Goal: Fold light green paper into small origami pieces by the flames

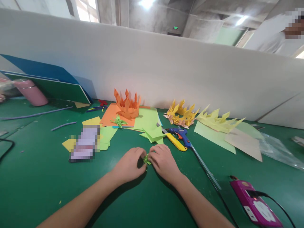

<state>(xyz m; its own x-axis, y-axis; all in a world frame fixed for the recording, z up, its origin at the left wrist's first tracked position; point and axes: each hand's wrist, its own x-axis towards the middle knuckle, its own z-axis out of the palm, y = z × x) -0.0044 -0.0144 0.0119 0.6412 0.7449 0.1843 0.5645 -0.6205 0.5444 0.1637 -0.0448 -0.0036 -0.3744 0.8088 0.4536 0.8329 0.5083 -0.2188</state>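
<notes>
Both hands meet over the green table at the middle of the view. My left hand (130,164) has its fingers closed on one side of a small green folded paper piece (146,159). From the other side, the fingers of my right hand (165,163) pinch the same piece, hiding much of it. Just beyond the hands lie light green paper sheets (152,135), a yellow utility knife (176,142) and a blue glue gun (182,135). Another green folded paper piece (119,121) rests on orange paper (108,114) farther back.
An orange paper crown (128,107), a yellow crown (181,114) and a pale yellow zigzag strip (219,120) stand along the white partition (152,63). A phone (85,142) lies left; a pink power strip (255,202) with a cord sits right. A pink bottle (32,91) stands far left.
</notes>
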